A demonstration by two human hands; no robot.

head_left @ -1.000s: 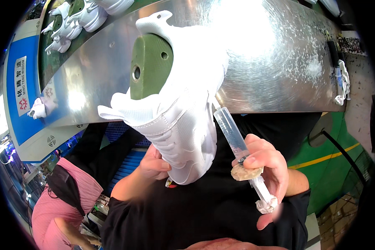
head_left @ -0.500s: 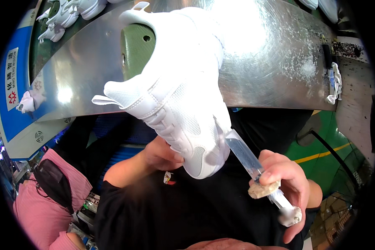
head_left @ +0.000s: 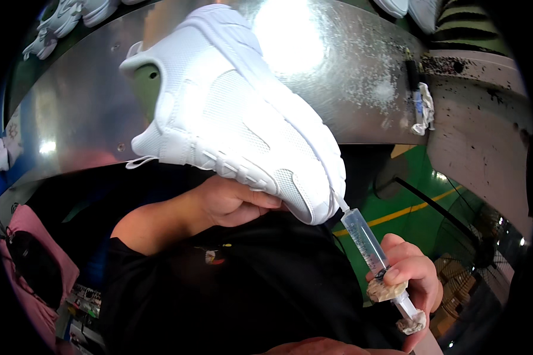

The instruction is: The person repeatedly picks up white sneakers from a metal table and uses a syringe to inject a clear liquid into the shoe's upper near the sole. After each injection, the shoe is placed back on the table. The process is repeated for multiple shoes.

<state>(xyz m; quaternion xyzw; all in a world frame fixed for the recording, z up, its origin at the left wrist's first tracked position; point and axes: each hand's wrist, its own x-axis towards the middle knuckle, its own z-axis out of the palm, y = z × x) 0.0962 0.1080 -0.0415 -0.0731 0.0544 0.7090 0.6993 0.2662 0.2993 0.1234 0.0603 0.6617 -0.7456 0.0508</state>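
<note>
A white sneaker hangs in front of me, sole edge turned to the upper right and toe pointing down to the right. Inside its collar shows a green shoe last. My left hand grips the sneaker from below near the toe, fingers closed and partly hidden behind it. With my right hand I hold a clear syringe with a narrow tip. The tip meets the seam between the toe and the sole. Crusted whitish wrapping covers the syringe's flange and plunger end, with my fingers around them.
Beyond the sneaker lies a shiny metal table with white specks. A dark-capped tool wrapped in white material lies at its right edge. More white shoes stand far left. A fan is at right; a person in pink at left.
The sneaker has turned to show more of its side and sole edge. The syringe has tilted steeper and shifted slightly, its tip now at the toe's sole seam. The whole view has swung right.
</note>
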